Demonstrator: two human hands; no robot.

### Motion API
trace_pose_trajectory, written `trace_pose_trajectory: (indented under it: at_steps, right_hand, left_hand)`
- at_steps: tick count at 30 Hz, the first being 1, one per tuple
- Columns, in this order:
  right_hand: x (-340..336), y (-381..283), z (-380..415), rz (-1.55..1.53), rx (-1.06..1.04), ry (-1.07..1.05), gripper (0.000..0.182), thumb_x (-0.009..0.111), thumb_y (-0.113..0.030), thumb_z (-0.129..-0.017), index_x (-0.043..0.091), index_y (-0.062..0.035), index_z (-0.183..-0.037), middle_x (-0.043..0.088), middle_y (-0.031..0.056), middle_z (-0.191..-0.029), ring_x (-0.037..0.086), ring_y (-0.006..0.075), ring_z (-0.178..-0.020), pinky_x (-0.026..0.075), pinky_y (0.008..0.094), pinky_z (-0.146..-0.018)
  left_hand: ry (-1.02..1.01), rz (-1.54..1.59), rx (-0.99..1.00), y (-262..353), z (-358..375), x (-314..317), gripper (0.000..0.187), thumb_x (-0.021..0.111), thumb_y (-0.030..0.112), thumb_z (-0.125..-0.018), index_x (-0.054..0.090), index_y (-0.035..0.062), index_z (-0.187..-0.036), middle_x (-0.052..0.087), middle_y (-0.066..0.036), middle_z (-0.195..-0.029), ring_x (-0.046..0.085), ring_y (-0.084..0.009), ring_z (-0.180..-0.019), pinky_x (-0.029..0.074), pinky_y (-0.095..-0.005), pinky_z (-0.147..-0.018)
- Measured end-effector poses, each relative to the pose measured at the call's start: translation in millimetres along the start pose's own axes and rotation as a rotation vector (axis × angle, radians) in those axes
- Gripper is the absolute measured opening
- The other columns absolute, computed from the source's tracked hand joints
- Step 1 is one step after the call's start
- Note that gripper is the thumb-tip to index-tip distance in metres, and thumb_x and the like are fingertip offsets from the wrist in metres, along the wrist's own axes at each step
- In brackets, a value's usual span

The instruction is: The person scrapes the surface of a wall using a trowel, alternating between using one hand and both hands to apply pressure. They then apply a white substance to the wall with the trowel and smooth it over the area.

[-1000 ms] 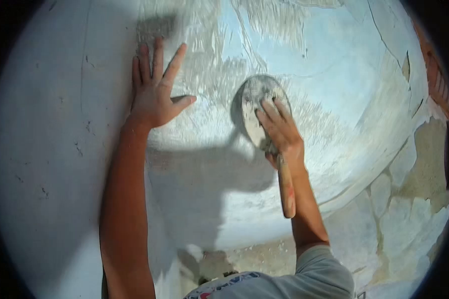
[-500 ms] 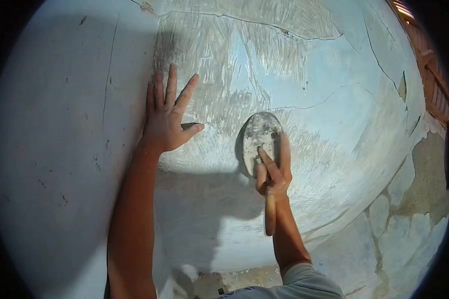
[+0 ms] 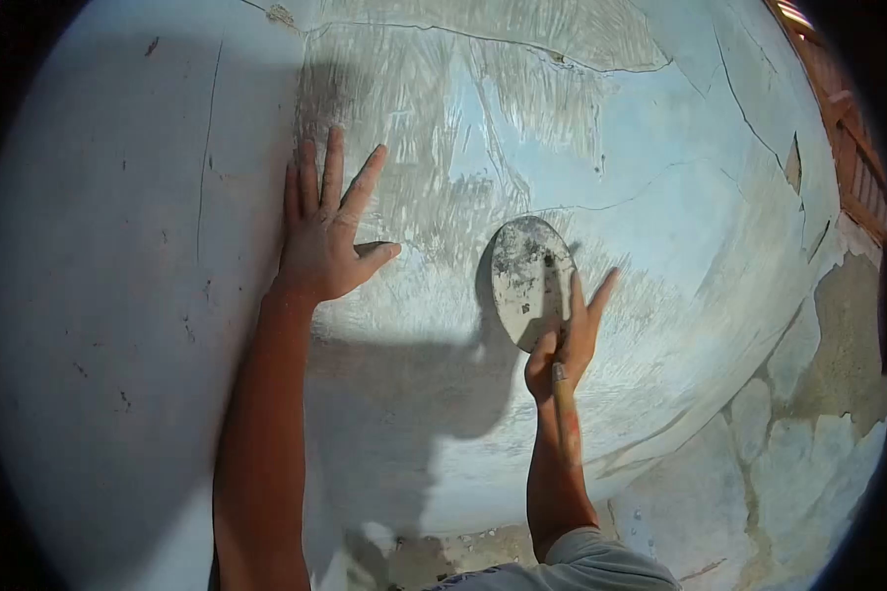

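Oval trowel (image 3: 528, 281) clasped in right grip (image 3: 569, 353), left grip (image 3: 325, 246) spread flat on wall (image 3: 670, 222), shirt print (image 3: 471, 579) unreadable

a reddish-brown slatted structure (image 3: 851, 138) shows at upper right, above a peeling pale surface (image 3: 695, 488) with a brownish patch (image 3: 843, 330), and a speckled strip (image 3: 468, 548) lies near the bottom edge.

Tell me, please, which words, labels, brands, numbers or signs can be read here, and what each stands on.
No text can be read.
Shirt: dark print at the bottom edge, cut off and too small to read.
Oval tool: dark stains, no legible lettering.
Wall: cracks and streaks, no writing visible.
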State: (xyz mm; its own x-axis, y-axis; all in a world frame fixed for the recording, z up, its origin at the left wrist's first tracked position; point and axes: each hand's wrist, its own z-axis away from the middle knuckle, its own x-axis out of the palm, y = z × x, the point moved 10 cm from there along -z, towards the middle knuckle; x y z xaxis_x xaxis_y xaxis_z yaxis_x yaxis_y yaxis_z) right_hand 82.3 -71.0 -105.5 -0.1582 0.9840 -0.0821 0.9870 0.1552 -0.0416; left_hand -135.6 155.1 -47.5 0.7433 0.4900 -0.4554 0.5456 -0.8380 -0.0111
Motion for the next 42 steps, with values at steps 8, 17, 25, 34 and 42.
trace_pose_trajectory:
  at_steps: [8,17,25,34,42]
  right_hand:
    - [12,-15,-32,0.019,0.056,-0.129,0.041,0.063,-0.003,-0.101,0.066,0.0064,-0.141,0.036,0.0345,-0.167,0.051,0.0499,-0.146,0.054,0.0472,-0.112]
    - [7,-8,-31,0.02,-0.166,-0.178,0.054,0.055,0.01,-0.07,0.08,-0.0012,-0.116,0.073,0.0169,-0.138,0.076,0.0332,-0.115,0.062,0.0409,-0.095]
    - [1,-33,-65,0.058,-0.269,-0.205,0.031,0.054,-0.003,-0.094,0.082,-0.0041,-0.108,0.078,0.0154,-0.129,0.078,0.0345,-0.114,0.058,0.0454,-0.103]
    - [6,-46,-92,0.038,-0.348,-0.213,0.033,0.058,0.007,-0.075,0.077,0.0021,-0.102,0.077,0.019,-0.128,0.078,0.038,-0.104,0.062,0.0444,-0.096]
    - [12,-56,-99,0.117,-0.336,-0.161,0.025,0.062,0.004,-0.078,0.077,0.0029,-0.098,0.077,0.0178,-0.128,0.077,0.0397,-0.105,0.064,0.0445,-0.092]
  left_hand:
    - [0.043,0.001,0.023,3,1,-5,0.119,0.089,0.048,-0.082,0.017,0.0295,-0.175,-0.009,-0.024,-0.18,-0.006,-0.0572,-0.162,0.002,-0.0718,-0.128]
    - [0.057,-0.006,0.042,4,0,-3,0.117,0.088,0.046,-0.084,0.016,0.0288,-0.175,-0.007,-0.027,-0.179,-0.007,-0.0586,-0.161,0.001,-0.0718,-0.127]
    - [0.076,0.0,0.069,6,1,-2,0.117,0.085,0.051,-0.086,0.012,0.0305,-0.175,-0.009,-0.026,-0.179,-0.009,-0.0576,-0.161,-0.001,-0.0705,-0.127]
    - [0.069,-0.024,0.053,4,0,-2,0.116,0.084,0.053,-0.087,0.012,0.0324,-0.175,-0.008,-0.025,-0.18,-0.009,-0.0571,-0.162,-0.001,-0.0708,-0.127]
    - [0.06,-0.021,0.057,5,1,-1,0.117,0.085,0.051,-0.087,0.01,0.0321,-0.175,-0.008,-0.026,-0.179,-0.01,-0.0565,-0.162,-0.001,-0.0716,-0.127]
